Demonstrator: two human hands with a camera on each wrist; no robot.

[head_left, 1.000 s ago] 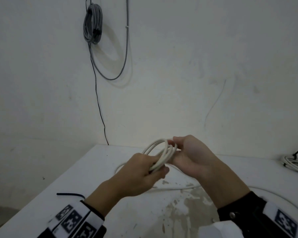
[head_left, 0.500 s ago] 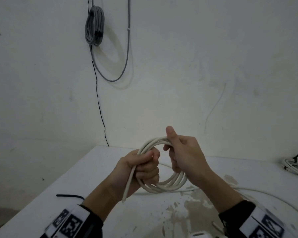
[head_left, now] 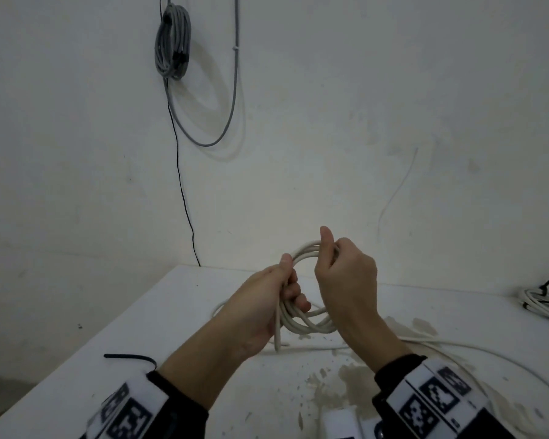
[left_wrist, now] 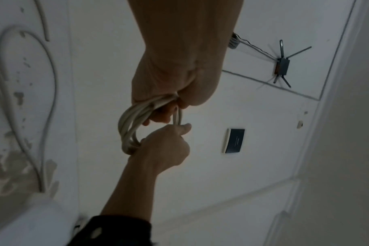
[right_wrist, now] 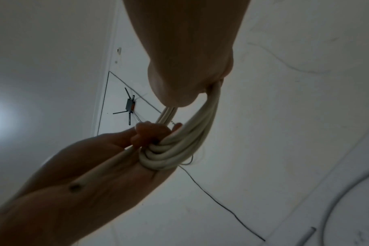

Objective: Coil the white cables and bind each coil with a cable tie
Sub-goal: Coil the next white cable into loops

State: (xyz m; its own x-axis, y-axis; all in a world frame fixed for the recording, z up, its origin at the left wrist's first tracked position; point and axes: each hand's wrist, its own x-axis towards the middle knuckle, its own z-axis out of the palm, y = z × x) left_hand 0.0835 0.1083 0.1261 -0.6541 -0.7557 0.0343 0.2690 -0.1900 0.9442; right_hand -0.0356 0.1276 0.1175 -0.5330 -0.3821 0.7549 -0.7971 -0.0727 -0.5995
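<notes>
A white cable coil (head_left: 308, 321) of several loops is held upright above the white table (head_left: 140, 312). My left hand (head_left: 267, 299) grips the coil's left side, and a loose cable end (head_left: 278, 337) hangs below it. My right hand (head_left: 343, 274) grips the coil's top right, thumb up. The wrist views show the same coil (left_wrist: 128, 126) (right_wrist: 179, 146) between both fists. The rest of the cable (head_left: 488, 356) trails over the table to the right. A black cable tie (head_left: 130, 358) lies on the table near my left forearm.
A bound white coil (head_left: 542, 302) with a black lead sits at the table's far right edge. A grey cable bundle (head_left: 171, 42) hangs on the wall, a thin black wire (head_left: 184, 201) running down from it. White objects (head_left: 343, 423) lie at the near edge.
The coil has turned from edge-on to an upright open ring. My right hand rose to its top with the thumb up; my left hand shifted its grip to the ring's left side.
</notes>
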